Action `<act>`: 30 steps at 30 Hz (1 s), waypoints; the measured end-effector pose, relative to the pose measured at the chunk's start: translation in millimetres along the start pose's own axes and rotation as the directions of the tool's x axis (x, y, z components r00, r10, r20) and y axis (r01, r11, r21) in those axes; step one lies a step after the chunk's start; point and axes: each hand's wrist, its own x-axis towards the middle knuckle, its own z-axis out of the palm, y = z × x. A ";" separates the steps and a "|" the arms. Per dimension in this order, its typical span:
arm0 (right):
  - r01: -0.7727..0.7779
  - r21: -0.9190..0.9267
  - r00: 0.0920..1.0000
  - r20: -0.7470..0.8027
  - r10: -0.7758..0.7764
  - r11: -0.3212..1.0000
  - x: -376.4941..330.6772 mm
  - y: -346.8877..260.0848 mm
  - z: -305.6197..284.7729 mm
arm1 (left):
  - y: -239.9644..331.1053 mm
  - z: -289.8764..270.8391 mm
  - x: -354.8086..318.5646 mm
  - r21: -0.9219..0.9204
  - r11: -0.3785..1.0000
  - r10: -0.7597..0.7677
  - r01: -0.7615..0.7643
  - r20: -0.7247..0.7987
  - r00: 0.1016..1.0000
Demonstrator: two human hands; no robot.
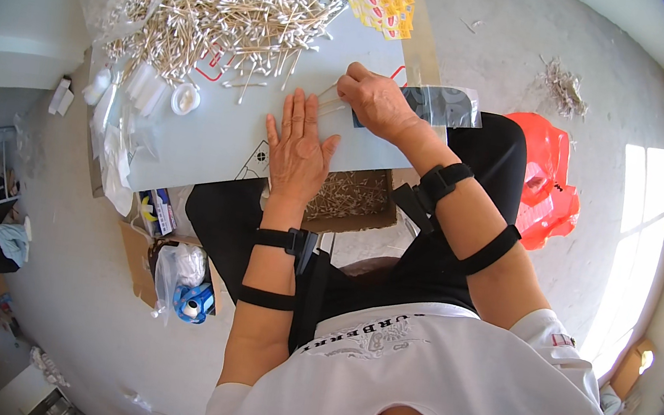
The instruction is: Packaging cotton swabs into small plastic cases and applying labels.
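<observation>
Nearest the person, an open cardboard box (354, 198) of cotton swabs sits below the table's edge. On the pale table (206, 139) the left hand (299, 152) lies flat, fingers spread, holding nothing. Just beside it, the right hand (374, 101) pinches a few swabs (329, 98) against a clear plastic bag (441, 104). Farther off lie a loose swab heap (225, 1) and yellow-and-red labels (382, 2).

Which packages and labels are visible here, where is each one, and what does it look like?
Stickers: far table edge, small yellow and red rectangles in a loose pile.
Clear bag: under the right hand, flat, transparent with a dark band.
Cardboard box: below the table, beyond the left hand, brown, open, holding swabs.
Red bag: floor on the right, crumpled plastic.
</observation>
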 end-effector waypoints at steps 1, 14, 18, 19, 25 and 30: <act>0.001 0.000 1.000 0.001 -0.001 1.000 1.7 0.4 -0.6 | -0.2 -0.1 -0.2 0.000 1.000 -0.001 0.001 0.000 1.000; -0.222 0.139 0.973 -0.028 0.228 0.965 -2.5 -19.3 8.5 | 8.2 1.3 -0.7 -0.017 1.000 -0.007 0.007 -0.011 1.000; -0.274 0.175 0.960 -0.006 0.279 0.946 12.1 -22.9 3.1 | 15.5 4.4 -4.2 -0.020 0.999 -0.028 0.028 -0.017 0.999; -0.286 0.195 0.950 -0.068 0.304 0.938 20.6 -23.3 5.1 | 16.9 4.3 -3.9 -0.019 0.999 -0.027 0.027 -0.019 0.999; -0.107 -0.070 0.993 -0.061 0.103 0.992 75.6 -19.0 33.5 | 20.6 2.8 -2.8 -0.019 0.999 -0.044 0.044 0.007 0.999; 0.058 -0.100 0.997 0.055 -0.053 0.993 82.9 -14.4 33.7 | 20.4 2.9 -2.7 -0.016 0.999 -0.052 0.052 0.001 0.999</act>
